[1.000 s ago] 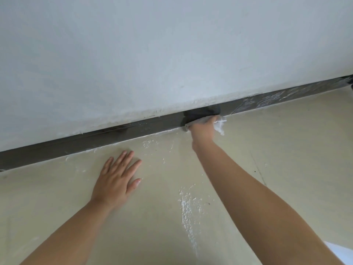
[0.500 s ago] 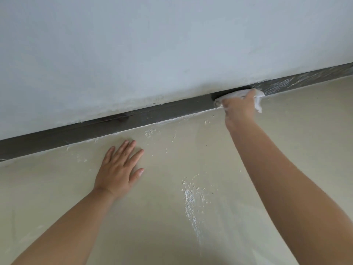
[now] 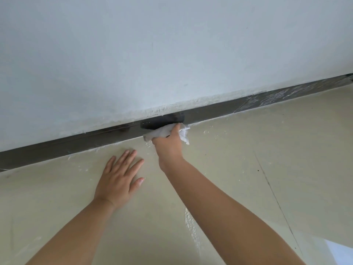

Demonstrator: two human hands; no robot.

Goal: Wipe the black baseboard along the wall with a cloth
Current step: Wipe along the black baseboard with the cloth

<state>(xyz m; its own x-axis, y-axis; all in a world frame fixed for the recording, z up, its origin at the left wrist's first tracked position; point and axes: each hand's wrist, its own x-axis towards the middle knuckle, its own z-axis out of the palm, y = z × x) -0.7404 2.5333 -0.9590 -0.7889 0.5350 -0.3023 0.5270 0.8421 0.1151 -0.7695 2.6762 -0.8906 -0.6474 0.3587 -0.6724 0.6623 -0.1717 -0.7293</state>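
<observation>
Nearby, left hand (image 3: 118, 180) flat on floor (image 3: 248, 159); right hand (image 3: 169, 144) grips cloth (image 3: 158, 133) against baseboard (image 3: 76, 142).

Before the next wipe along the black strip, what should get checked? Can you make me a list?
1. Right hand grips the cloth: ok.
2. Cloth touches the baseboard: ok.
3. Left hand flat on the floor for support: ok.
4. Baseboard to the right free of white smears: not ok, streaks show.
5. Floor free of white crumbs: not ok.
6. Cloth clean enough underneath: cannot tell.
</observation>
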